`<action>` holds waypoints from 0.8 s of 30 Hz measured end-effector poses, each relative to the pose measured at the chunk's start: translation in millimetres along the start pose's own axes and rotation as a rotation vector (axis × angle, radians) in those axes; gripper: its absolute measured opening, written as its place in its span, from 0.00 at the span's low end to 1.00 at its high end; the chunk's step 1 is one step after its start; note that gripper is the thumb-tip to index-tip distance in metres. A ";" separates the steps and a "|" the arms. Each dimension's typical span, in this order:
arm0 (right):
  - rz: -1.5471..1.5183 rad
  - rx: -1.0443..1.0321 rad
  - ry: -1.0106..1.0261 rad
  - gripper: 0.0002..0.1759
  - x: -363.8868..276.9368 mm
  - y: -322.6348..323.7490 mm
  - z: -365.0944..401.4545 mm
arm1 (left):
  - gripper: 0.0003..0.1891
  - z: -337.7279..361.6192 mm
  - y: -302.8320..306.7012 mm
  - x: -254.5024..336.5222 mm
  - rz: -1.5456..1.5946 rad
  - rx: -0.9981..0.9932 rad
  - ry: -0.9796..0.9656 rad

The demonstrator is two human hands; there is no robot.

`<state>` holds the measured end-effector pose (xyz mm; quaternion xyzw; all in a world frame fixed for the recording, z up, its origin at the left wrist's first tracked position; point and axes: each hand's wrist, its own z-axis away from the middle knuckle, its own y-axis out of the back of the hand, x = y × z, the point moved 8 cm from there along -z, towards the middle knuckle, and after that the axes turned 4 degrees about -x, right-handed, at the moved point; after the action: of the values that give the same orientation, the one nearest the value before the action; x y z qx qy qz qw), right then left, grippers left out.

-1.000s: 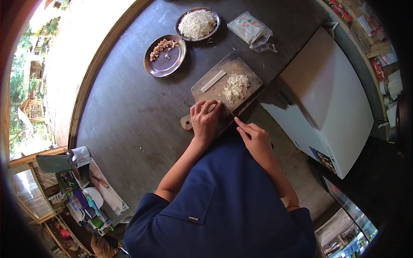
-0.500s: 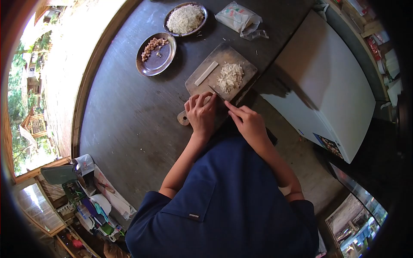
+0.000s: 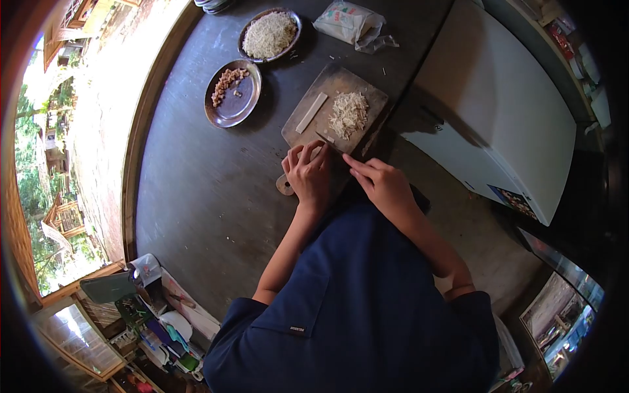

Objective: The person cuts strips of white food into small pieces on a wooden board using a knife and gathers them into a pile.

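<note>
Watching through the head camera, I take the middle of the wooden cutting board (image 3: 337, 77) as my clock centre, with 12 o'clock at the top of the view. The board rests on the dark tabletop (image 3: 196, 170), its holed handle (image 3: 284, 186) toward 7 o'clock.

At 5 o'clock I have the right hand (image 3: 384, 187). Its index finger stretches forward along the knife (image 3: 333, 146), while the other fingers curl closed about the grip, which they hide from me. The blade points toward 10 o'clock, its tip over the board just beside the left fingertips.

At 7 o'clock the left hand (image 3: 308, 171) sits with fingers bent and bunched narrowly, tips down at the board's near edge; I cannot tell what, if anything, they pinch.

On the board, a pale strip (image 3: 311, 112) lies on the 9 o'clock side, slanting toward 1 o'clock. A loose heap of pale shreds (image 3: 348, 114) lies on the 3 o'clock side, apart from the strip.

Off the board at 9 o'clock, a brown plate (image 3: 241, 108) carries brown chopped pieces (image 3: 226, 86). Between 10 and 11, a second plate holds a mound of fine shreds (image 3: 269, 35). A plastic bag (image 3: 348, 25) lies at 12, and a white refrigerator (image 3: 504, 98) stands at 3.
</note>
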<state>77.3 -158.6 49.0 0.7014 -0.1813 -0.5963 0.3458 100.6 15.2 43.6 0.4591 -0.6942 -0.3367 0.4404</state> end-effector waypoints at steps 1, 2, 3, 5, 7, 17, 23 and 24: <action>-0.001 0.004 -0.001 0.24 -0.6 2.3 2.9 | 0.10 -1.4 -1.5 -1.3 -0.001 0.000 -0.005; -0.006 -0.020 -0.038 0.24 1.9 2.1 8.9 | 0.10 -0.2 -1.4 -1.4 0.003 0.016 -0.004; -0.007 -0.044 -0.077 0.24 5.3 1.5 13.5 | 0.10 0.4 -0.7 0.6 0.011 0.031 -0.002; 0.014 -0.019 -0.059 0.23 6.4 -0.2 7.6 | 0.10 -0.7 0.1 2.2 0.005 0.012 -0.001; 0.028 0.002 -0.031 0.23 1.9 -0.1 1.3 | 0.09 0.5 0.7 2.1 -0.012 -0.004 0.003; 0.008 -0.026 -0.056 0.24 4.0 -1.2 -3.3 | 0.09 -1.2 -0.1 1.4 -0.023 0.018 -0.007; 0.008 -0.012 -0.041 0.23 0.0 3.8 10.1 | 0.09 0.7 -0.8 -0.4 -0.028 0.031 0.006; 0.031 -0.048 -0.085 0.23 3.5 2.2 15.7 | 0.09 1.2 -0.9 0.5 -0.024 0.029 0.015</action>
<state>63.3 -166.7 47.3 0.6639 -0.1922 -0.6245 0.3636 99.7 14.5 42.6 0.4763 -0.6902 -0.3280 0.4350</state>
